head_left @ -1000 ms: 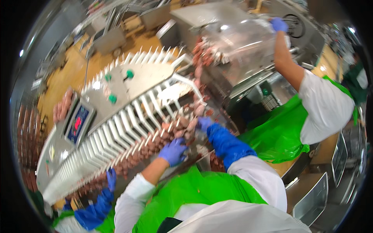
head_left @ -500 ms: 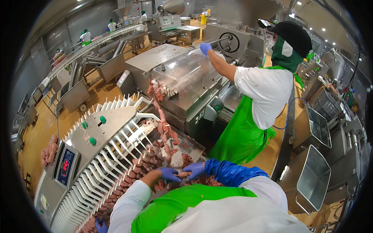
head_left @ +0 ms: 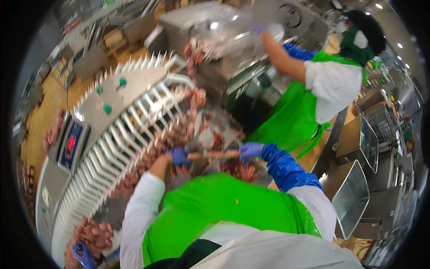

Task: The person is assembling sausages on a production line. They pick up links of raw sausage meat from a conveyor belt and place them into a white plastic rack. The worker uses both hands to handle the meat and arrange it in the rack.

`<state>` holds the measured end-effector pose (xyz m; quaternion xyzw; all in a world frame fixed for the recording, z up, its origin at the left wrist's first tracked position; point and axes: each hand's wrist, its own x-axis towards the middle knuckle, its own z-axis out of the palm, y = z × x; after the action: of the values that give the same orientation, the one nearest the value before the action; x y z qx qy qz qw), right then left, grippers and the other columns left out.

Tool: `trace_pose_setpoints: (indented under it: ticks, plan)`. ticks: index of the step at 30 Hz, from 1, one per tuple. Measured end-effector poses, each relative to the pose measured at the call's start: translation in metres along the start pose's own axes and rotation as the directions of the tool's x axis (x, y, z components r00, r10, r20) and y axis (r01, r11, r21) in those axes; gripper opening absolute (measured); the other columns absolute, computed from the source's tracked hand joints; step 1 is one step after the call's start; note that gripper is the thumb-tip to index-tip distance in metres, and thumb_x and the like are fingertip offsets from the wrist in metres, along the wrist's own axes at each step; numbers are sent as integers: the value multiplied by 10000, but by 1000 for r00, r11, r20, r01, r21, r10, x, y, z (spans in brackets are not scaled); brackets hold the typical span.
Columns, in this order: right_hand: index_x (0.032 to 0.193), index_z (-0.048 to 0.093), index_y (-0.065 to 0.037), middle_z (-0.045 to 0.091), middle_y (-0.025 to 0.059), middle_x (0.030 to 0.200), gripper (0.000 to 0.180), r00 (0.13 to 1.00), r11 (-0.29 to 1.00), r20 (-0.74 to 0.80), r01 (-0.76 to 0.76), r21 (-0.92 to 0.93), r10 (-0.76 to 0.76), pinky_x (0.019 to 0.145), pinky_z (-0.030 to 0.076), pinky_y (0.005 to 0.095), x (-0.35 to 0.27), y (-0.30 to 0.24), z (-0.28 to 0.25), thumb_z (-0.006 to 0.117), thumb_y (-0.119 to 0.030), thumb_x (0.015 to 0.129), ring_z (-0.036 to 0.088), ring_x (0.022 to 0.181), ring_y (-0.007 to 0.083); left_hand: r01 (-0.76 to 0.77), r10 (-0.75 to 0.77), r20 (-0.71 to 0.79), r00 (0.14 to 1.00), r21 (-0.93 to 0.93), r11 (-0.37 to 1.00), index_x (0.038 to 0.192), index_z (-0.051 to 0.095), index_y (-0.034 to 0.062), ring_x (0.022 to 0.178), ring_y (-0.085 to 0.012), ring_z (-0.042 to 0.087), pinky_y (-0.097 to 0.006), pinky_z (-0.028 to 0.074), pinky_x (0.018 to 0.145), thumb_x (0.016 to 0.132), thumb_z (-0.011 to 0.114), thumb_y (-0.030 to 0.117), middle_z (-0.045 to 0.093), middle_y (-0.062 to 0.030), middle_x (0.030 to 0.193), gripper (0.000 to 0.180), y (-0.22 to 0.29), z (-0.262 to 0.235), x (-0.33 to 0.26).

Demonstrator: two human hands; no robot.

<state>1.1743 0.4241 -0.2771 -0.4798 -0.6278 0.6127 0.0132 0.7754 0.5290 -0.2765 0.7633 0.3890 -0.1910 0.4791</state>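
Note:
Both my hands wear purple-blue gloves. My left hand point(head_left: 180, 156) is closed on one end of a short sausage string point(head_left: 214, 154). At its other end my right hand point(head_left: 251, 151) grips the string, a blue sleeve covering that forearm. Stretched nearly level, the links run between the two hands above a metal tray point(head_left: 197, 171). Ground meat scraps point(head_left: 242, 170) lie in the tray just below my right hand. Left of my left hand, linked sausages point(head_left: 148, 168) hang in a row along the white hooks point(head_left: 127, 134) of a curved conveyor.
Ahead stands a sausage machine with a transparent cover point(head_left: 224, 29); a co-worker in a green apron point(head_left: 286, 116) reaches to it. Another person's gloved hand point(head_left: 83, 255) touches a sausage pile point(head_left: 94, 235) at lower left. A metal bin point(head_left: 351, 199) stands at right.
My hands have moved apart, drawing the sausage string out between them. The view has shifted, bringing the sausage pile at lower left into sight. The co-worker's arm has shifted at the cover.

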Motion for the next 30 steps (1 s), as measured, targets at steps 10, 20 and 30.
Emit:
trace_pose_setpoints:
  ticks: [10, 20, 30]
  plan:
    - [950, 636, -11, 621, 70, 767, 251, 830, 988, -557, -67, -137, -21, 640, 499, 316, -62, 1, -69, 578, -244, 876, 629, 669, 155, -138, 280, -181, 943, 552, 822, 1064, 664, 141, 899, -302, 688, -565, 448, 917, 817, 604, 288, 703, -118, 907, 293, 33, 26, 17]
    - [899, 627, 7, 614, 102, 694, 249, 560, 859, -727, -506, 78, 397, 606, 499, 336, -161, 143, -80, 566, -226, 836, 649, 638, 205, 47, 256, -515, 818, 503, 863, 972, 671, 103, 909, -342, 671, -446, 515, 760, 842, 586, 340, 685, -166, 979, 283, 6, 14, 100]
    - [995, 593, -37, 598, 156, 868, 208, 941, 912, -336, -114, -395, -28, 706, 503, 417, -34, -16, -20, 625, -159, 830, 630, 782, 299, -169, 170, -38, 985, -447, 879, 1088, 707, 66, 824, -195, 666, -348, 533, 763, 917, 583, 398, 710, -53, 1031, 394, 65, -26, 71]
